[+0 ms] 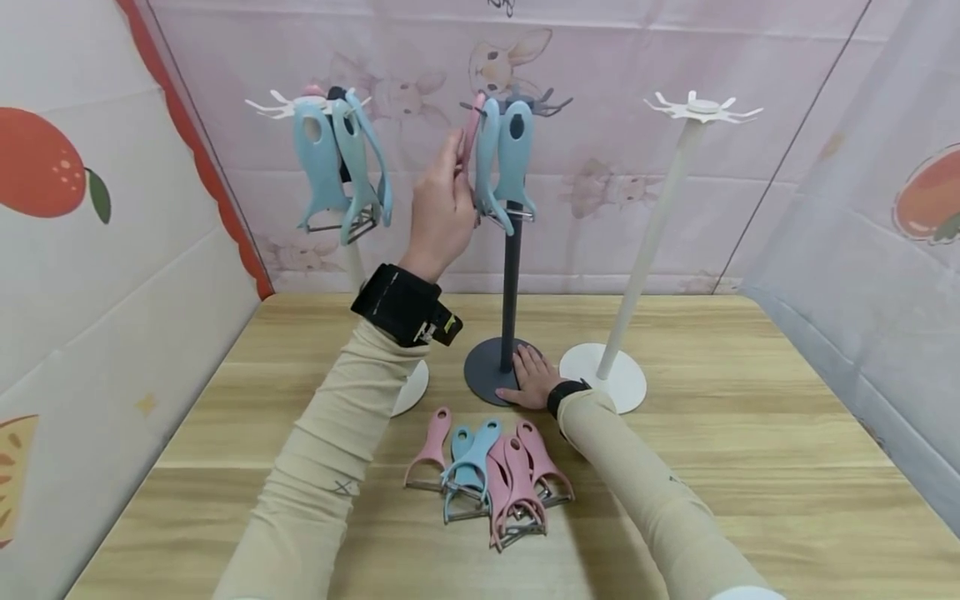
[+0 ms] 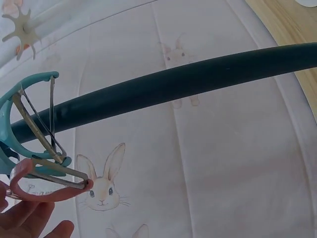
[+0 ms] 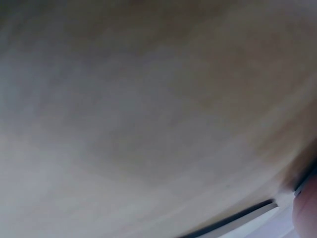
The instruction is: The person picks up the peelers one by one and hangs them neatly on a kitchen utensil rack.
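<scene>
My left hand (image 1: 442, 208) is raised at the dark stand's top and holds a pink peeler (image 1: 471, 133) by its handle; in the left wrist view the pink peeler (image 2: 54, 195) sits above the fingers (image 2: 34, 218). Beside it two blue peelers (image 1: 514, 158) hang from the dark hooks (image 1: 551, 104). Down on the dark round base (image 1: 483, 371) my right hand (image 1: 534, 379) rests with its fingers spread, next to the pole (image 1: 511, 292). The right wrist view is mostly blur, with part of the hand (image 3: 306, 210) at its edge.
At the left, a white stand (image 1: 355, 262) bears several peelers (image 1: 318, 158). A white stand (image 1: 648, 242) with bare hooks leans at the right. Several pink and blue peelers (image 1: 517, 475) lie in a pile on the wooden table (image 1: 750, 433) between my forearms.
</scene>
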`<state>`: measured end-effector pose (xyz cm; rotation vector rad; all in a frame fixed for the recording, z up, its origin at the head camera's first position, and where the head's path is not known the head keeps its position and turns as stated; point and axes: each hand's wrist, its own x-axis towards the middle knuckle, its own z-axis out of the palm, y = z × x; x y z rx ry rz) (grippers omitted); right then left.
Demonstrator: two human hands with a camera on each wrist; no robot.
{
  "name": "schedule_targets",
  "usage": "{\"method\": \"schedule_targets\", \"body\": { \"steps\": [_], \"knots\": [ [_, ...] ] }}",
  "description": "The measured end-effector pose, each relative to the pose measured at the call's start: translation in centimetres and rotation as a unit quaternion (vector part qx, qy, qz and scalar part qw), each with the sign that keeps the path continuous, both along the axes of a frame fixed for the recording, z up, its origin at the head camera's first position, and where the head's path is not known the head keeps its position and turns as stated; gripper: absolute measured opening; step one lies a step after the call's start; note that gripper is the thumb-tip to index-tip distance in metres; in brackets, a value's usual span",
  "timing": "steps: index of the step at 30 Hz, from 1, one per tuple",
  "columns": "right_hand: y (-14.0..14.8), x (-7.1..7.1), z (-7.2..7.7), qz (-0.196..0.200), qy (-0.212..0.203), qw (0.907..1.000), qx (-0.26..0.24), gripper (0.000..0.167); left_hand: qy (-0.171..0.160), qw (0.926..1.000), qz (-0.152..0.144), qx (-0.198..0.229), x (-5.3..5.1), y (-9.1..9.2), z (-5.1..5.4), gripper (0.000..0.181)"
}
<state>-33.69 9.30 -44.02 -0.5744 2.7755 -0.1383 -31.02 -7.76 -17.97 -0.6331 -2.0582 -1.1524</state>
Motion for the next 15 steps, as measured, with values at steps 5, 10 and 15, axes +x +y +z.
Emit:
{"method": "schedule_targets", "body": {
  "steps": [5,10,15],
  "knots": [
    [0.3,-0.2,-0.1,0.007,0.0,1.0,0.0,0.083,-0.04,0.9991,-0.006,0.014,0.8,-0.4,-1.1,0.046],
    [0.5,-0.3,0.0,0.008,-0.002,1.0,-0.002,0.083,-0.051,0.9986,-0.003,0.008,2.0,-1.4,-3.6,0.046],
    [0.3,-0.1,0.1,0.01,-0.007,0.9999,-0.006,0.084,-0.07,0.9974,-0.002,-0.021,3.3,-2.8,-6.7,0.045]
  ]
}}
